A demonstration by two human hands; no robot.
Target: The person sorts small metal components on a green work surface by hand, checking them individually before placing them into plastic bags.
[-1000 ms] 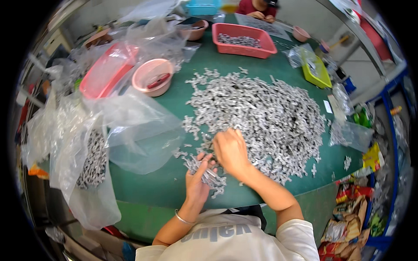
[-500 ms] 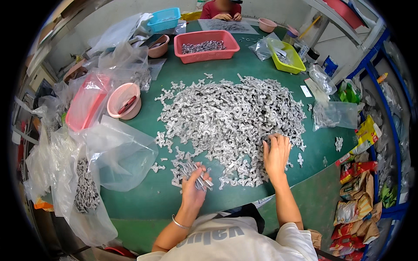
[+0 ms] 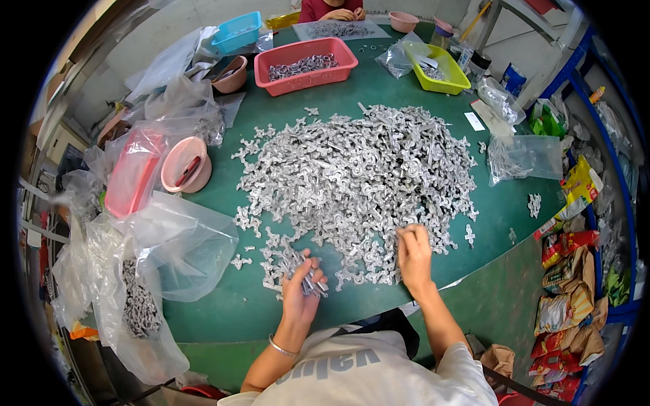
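Observation:
A broad heap of small silver-grey metal parts [image 3: 338, 169], many cross-shaped, covers the middle of the green table [image 3: 223, 311]. My left hand [image 3: 301, 292], a bangle on its wrist, is closed around a bunch of slim metal pieces [image 3: 314, 287] at the heap's near left edge. At the near right edge of the heap is my right hand [image 3: 415, 256]. Its fingers are curled and drawn together at the parts; whatever lies between the fingertips is hidden. A single cross-shaped part [image 3: 470, 235] lies apart on the right.
Behind the heap stand a red basin [image 3: 305, 80] of metal rings and a yellow-green basin [image 3: 443, 84]. Plastic bags [image 3: 183, 250] and a pink bowl [image 3: 186, 166] with a red-handled tool crowd the left. Across the table are a co-worker's hands [image 3: 344, 14].
My right hand has pulled back slightly toward me and to the left, and its spread fingers have curled together. My left hand still holds its metal pieces. The whole view has shifted slightly.

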